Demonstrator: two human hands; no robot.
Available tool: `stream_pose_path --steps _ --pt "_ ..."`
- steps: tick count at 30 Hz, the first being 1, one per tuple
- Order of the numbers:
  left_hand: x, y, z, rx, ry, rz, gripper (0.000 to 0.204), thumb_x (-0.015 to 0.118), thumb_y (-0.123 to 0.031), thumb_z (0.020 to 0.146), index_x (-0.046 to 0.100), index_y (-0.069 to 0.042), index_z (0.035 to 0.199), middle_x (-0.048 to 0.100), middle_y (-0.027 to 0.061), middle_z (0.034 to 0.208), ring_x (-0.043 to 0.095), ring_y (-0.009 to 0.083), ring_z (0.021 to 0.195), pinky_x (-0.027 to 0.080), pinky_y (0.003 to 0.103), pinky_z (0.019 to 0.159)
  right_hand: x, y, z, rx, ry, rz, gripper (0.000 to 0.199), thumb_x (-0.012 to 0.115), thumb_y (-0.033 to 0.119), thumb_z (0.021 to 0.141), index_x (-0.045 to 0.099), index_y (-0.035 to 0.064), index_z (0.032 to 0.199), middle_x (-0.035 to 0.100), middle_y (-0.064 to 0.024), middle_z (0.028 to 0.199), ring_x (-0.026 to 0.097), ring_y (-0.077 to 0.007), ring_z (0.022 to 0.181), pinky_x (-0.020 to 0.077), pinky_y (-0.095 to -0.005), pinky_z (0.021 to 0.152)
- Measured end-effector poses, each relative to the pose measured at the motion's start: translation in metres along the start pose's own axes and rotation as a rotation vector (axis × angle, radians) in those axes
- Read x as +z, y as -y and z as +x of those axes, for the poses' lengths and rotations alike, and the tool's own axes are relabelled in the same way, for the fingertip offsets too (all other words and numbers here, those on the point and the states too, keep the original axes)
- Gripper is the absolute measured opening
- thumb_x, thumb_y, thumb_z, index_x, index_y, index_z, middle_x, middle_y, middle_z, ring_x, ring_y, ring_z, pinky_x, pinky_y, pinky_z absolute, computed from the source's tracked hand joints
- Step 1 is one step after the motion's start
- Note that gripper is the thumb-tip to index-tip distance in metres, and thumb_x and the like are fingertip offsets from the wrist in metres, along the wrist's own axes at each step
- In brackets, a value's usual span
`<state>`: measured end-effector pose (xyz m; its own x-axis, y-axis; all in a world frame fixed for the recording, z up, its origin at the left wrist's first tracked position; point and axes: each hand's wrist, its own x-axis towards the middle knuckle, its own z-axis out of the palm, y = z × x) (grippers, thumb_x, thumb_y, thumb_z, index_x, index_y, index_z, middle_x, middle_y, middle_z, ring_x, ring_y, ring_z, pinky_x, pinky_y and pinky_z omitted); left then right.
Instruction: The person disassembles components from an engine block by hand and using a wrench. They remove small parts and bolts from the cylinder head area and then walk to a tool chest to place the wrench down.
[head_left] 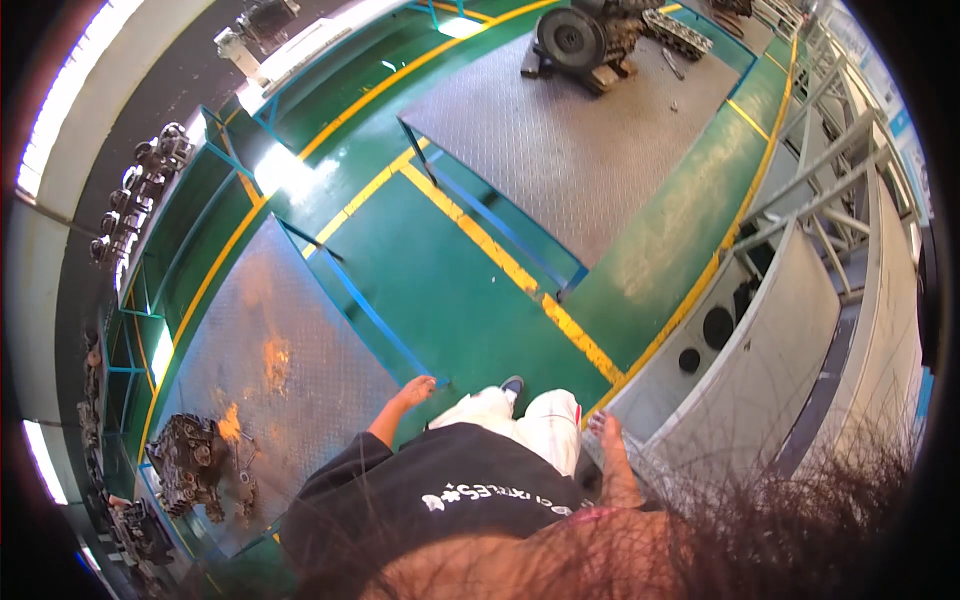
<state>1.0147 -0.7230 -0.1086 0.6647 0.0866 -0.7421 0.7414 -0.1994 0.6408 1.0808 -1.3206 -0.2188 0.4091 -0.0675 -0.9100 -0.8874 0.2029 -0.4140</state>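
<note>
- Nearest the camera: dark hair strands and a black sleeve, both at the lower edge.
- Left hand [413, 391]: empty, fingers loosely spread, hanging over the near right corner of the rusted steel tread-plate platform [290, 350], which has a blue frame.
- Right hand [603, 427]: empty, fingers extended downward, just beside the grey sheet-metal cabinet [770, 370].
- Engine block [190, 465]: dark cast metal, ribbed, at the platform's near left corner, well apart from the left hand.
- Floor [450, 290]: smooth green coating with yellow stripes.
</note>
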Motion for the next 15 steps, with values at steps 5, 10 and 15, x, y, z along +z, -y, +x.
stream_pose_path --steps 5,10,15 --pt "0.007 -0.072 0.014 0.047 -0.166 -0.191 0.049 0.053 -0.042 0.105 0.06 -0.004 0.137 0.071 0.0136 0.119 0.067 0.0229 0.101 0.054 0.039 0.089 -0.024 0.067 0.089 0.131 -0.027 -0.14 0.036 0.048 0.034 0.1 0.064 0.0082 0.12 0.067 -0.0059 0.096 0.063 -0.0207 0.072 0.05 -0.0369 0.06" --pt "0.032 -0.051 0.03 -0.098 -0.692 -0.456 0.04 0.053 -0.037 0.103 0.066 -0.004 0.121 0.071 0.0104 0.102 0.068 0.0191 0.085 0.055 0.037 0.078 0.025 0.179 0.184 0.337 0.24 -0.592 0.025 0.048 0.021 0.098 0.066 0.0054 0.095 0.064 -0.0067 0.071 0.059 -0.0222 0.054 0.0457 -0.0399 0.045" --pt "0.042 -0.005 -0.011 -0.152 -0.365 0.48 0.027 0.062 -0.024 0.094 0.076 -0.001 0.097 0.075 0.0182 0.09 0.074 0.0272 0.088 0.056 0.046 0.076 0.23 0.334 0.137 -0.299 0.234 -0.708 0.035 0.047 0.028 0.103 0.066 0.0042 0.121 0.074 -0.013 0.104 0.065 -0.02 0.067 0.0509 -0.0334 0.06"
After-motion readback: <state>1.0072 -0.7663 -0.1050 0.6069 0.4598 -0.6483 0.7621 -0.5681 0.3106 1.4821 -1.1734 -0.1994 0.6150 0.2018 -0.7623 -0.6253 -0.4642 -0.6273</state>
